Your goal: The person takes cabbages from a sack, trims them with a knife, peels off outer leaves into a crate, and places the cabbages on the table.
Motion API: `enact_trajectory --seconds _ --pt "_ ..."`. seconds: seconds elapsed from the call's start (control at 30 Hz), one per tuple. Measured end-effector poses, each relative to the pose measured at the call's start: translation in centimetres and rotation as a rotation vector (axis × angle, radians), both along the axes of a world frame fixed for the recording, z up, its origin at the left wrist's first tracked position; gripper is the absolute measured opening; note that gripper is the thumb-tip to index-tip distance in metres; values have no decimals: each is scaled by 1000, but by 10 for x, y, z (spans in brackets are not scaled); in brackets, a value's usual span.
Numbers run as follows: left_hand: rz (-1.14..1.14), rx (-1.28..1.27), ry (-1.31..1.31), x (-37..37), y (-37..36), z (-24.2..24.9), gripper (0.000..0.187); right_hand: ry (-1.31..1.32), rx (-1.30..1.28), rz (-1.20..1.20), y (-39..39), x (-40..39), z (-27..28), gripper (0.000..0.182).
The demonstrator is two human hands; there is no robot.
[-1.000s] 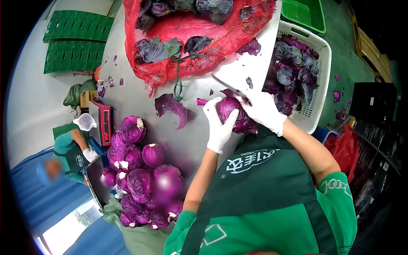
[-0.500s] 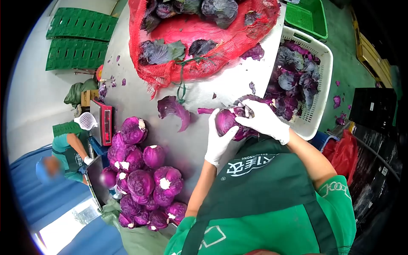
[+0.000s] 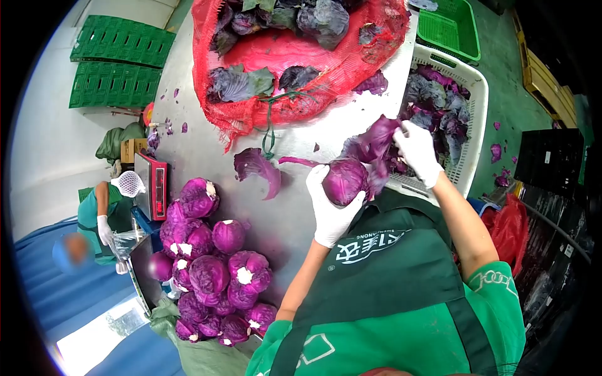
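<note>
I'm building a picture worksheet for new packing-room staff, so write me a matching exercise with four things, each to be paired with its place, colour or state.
Things
1. Net bag
2. White crate
3. Left hand
4. Pile of cabbages

Descriptions
A. Closed around one round purple cabbage
B. Full of loose leaves
C. Heaped near the scale, some white stem ends showing
D. Red, lying on the metal table

Pairs: 1-D, 2-B, 3-A, 4-C
</note>
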State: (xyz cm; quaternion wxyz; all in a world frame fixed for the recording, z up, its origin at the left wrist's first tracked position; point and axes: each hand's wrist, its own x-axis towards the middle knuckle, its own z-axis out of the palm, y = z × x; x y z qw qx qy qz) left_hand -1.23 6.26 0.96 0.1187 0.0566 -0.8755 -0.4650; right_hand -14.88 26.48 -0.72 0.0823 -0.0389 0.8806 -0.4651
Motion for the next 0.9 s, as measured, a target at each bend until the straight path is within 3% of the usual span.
enact_trajectory --seconds 0.07,0.1,0.17,0.3,0.37,0.53,0.6,0.7,0.77,0.8,0.83,0.9 --pt "6 -40 16 -5 -1 3 85 -20 -9 -38 7 4 -2 43" --pt "-1 -52 6 -6 -1 3 86 -148 11 79 3 9 37 53" --pt "-16 -54 -2 -8 5 2 88 -117 -127 275 -7 28 43 61" --pt "-84 -87 13 -11 12 4 95 73 -197 353 -26 43 32 56" --pt "-124 -70 -53 -11 9 7 96 -195 -311 407 -18 35 35 54" --pt "-211 -132 -42 -14 11 13 95 0 -134 477 -11 39 42 39" --pt "-207 -85 -43 -15 13 13 85 71 -67 441 -16 48 40 35" --pt "-230 -201 -16 -15 15 6 94 205 80 377 -20 54 25 24" --pt "-247 -191 -23 -16 13 9 96 -37 -107 220 -17 43 23 18" --pt "-235 -200 -29 -16 13 11 97 -100 -60 149 -16 36 23 16" --pt "-217 -211 -35 -15 12 12 98 -101 -259 72 -13 37 28 21" --pt "-200 -212 -57 -13 10 13 98 -279 -297 207 -7 37 38 35"
